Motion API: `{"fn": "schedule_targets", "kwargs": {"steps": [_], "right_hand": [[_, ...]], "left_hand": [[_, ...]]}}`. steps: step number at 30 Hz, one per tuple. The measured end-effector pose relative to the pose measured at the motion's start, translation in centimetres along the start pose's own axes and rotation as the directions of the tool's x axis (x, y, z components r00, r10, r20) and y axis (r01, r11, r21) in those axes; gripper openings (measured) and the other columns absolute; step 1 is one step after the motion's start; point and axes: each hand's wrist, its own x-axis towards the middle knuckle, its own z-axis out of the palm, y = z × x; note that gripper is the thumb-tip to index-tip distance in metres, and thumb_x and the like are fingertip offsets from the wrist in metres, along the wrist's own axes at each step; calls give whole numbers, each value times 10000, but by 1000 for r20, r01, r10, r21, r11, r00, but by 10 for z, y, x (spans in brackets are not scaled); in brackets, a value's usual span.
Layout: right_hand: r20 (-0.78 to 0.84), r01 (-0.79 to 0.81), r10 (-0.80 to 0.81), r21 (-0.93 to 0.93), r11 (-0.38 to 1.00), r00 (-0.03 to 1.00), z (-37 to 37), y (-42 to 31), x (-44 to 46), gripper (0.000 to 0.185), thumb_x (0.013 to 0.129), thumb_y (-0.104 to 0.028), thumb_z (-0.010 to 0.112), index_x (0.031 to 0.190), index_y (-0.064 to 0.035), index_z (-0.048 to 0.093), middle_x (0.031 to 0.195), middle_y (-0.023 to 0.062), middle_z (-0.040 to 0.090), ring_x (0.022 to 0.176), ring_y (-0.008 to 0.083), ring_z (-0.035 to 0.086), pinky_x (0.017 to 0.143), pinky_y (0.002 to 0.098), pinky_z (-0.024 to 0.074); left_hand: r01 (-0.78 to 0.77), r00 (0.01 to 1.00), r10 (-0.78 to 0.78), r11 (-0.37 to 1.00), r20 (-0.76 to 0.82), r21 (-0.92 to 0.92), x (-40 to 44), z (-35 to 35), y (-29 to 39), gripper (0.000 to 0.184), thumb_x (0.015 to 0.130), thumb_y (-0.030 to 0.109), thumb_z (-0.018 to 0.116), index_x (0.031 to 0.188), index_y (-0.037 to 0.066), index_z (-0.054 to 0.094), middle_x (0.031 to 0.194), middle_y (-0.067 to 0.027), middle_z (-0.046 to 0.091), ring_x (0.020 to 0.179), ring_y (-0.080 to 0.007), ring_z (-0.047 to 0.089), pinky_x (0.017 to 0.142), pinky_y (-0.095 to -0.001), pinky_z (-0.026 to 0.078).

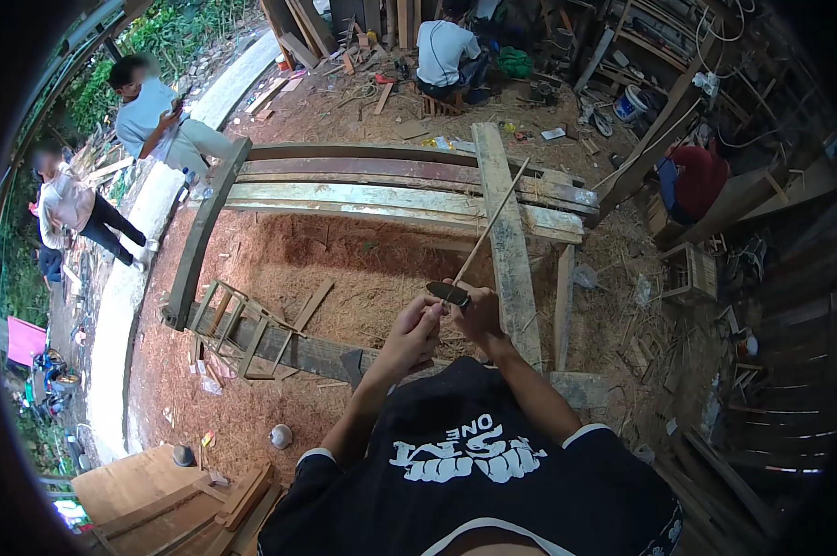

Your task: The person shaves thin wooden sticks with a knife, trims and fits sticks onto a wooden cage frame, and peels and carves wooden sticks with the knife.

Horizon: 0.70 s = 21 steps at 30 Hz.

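Both hands are close together in front of my chest. My left hand (413, 332) is closed, its fingertips at the near edge of a dark oval flat piece (447, 294). My right hand (479, 313) is wrapped round the lower end of a thin wooden stick (494, 221), which slants up and to the right across a wide plank (506, 213). The dark piece lies across the fingers of both hands, by the stick's lower end. How the piece and the stick meet is hidden by the fingers.
Long boards (363, 193) rest on a wooden frame ahead. A small wooden stool frame (242, 329) lies at the left. One person (449, 56) sits ahead, another (692, 181) at the right, and two people stand at the left. Shavings cover the ground.
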Motion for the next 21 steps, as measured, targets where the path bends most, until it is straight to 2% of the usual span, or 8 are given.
{"fn": "schedule_targets", "kwargs": {"steps": [3, 6, 9, 12, 14, 16, 18, 21], "right_hand": [[163, -68, 47, 127, 990, 985, -8, -8, -3, 120, 844, -142, 622, 834, -28, 660, 693, 235, 631, 670, 416, 648, 580, 455, 498], [402, -129, 65, 134, 982, 913, -16, -1, -1, 200, 927, -158, 608, 869, 29, 649, 644, 149, 605, 584, 181, 588, 572, 375, 463], [455, -170, 46, 235, 957, 889, -27, -11, 0, 251, 967, -198, 592, 884, 35, 634, 655, 116, 586, 630, 130, 517, 592, 376, 449], [589, -321, 188, 129, 938, 786, -45, -38, 12, 258, 971, -218, 600, 895, 26, 629, 688, 113, 604, 660, 151, 532, 620, 380, 458], [654, -360, 147, 204, 910, 742, -42, -32, 12, 250, 970, -220, 605, 905, 20, 633, 707, 110, 625, 677, 151, 559, 636, 374, 472], [608, -326, 123, 235, 916, 784, -36, -25, 7, 245, 961, -223, 615, 902, 14, 638, 713, 120, 643, 680, 172, 601, 644, 370, 488], [443, -210, 98, 211, 955, 891, -28, -20, 2, 242, 945, -225, 630, 887, 9, 645, 706, 144, 658, 668, 214, 657, 643, 369, 505], [275, -102, 93, 16, 995, 957, -25, -15, 8, 175, 898, -202, 613, 903, -40, 678, 714, 214, 652, 701, 408, 665, 640, 464, 518]], "left_hand": [[-124, 992, 125, 965, 9, 232, 4, -2, 1, 202, 1069, 232, 478, 1096, 47, 554, 663, 83, 388, 524, -3, 330, 446, -201, 255], [-132, 991, 116, 946, 72, 296, 6, -12, 11, 218, 1068, 225, 480, 1093, 31, 576, 672, 81, 399, 568, -7, 343, 492, -204, 282], [-136, 988, 106, 944, 116, 301, 5, -18, 16, 222, 1067, 225, 480, 1089, 29, 583, 675, 79, 405, 580, -10, 345, 507, -205, 289], [-149, 984, 106, 931, 141, 334, 6, -20, 17, 220, 1071, 229, 464, 1089, 42, 578, 675, 89, 391, 565, -6, 345, 489, -196, 291], [-177, 979, 128, 917, 157, 358, 9, -24, 17, 222, 1074, 232, 453, 1092, 47, 574, 673, 92, 383, 555, -5, 343, 478, -193, 290], [-227, 969, 170, 901, 179, 370, 11, -26, 14, 227, 1076, 234, 447, 1094, 46, 572, 668, 89, 382, 552, -7, 343, 473, -194, 288], [-143, 988, 114, 935, 108, 324, 6, -18, 16, 226, 1077, 242, 447, 1089, 48, 563, 667, 84, 383, 542, -9, 344, 466, -196, 286], [-138, 990, 131, 958, 43, 251, 2, -2, 10, 219, 1077, 253, 451, 1081, 57, 548, 665, 79, 384, 527, -13, 347, 457, -197, 283]]}}
